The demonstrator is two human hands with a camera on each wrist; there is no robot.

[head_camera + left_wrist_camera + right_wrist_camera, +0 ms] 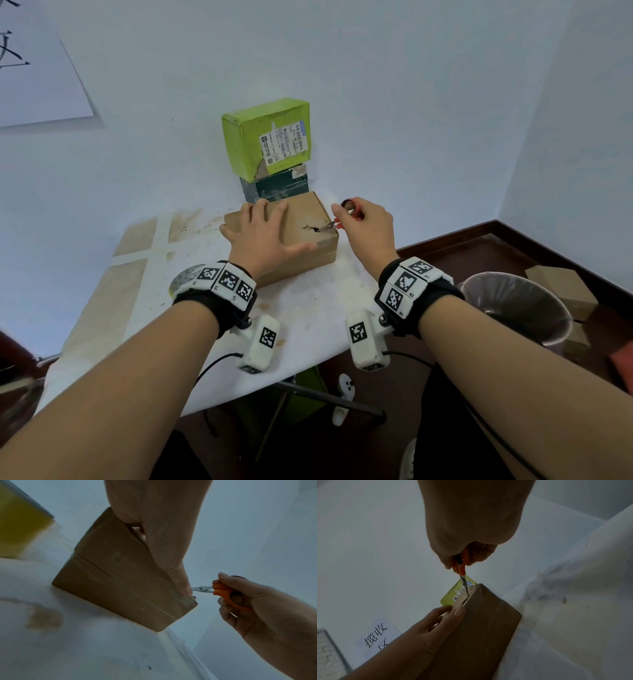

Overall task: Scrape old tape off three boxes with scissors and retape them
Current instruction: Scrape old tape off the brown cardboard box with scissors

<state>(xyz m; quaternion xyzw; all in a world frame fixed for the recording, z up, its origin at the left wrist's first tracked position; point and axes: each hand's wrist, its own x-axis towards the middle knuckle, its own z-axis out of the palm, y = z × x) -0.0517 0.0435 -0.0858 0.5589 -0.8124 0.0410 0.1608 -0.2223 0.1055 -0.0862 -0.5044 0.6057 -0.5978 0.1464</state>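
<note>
Now left hand (265, 236) presses flat on brown box (301, 219); right hand's (368, 222) grip holds scissors (334, 224).

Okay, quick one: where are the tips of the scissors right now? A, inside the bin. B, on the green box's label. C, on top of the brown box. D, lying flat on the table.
C: the right hand holds the scissors with their tips on the top of the brown box, which the left hand presses flat.

Three boxes (294, 236) (two stacked), one scissors (334, 224), one bin (513, 308).
</note>
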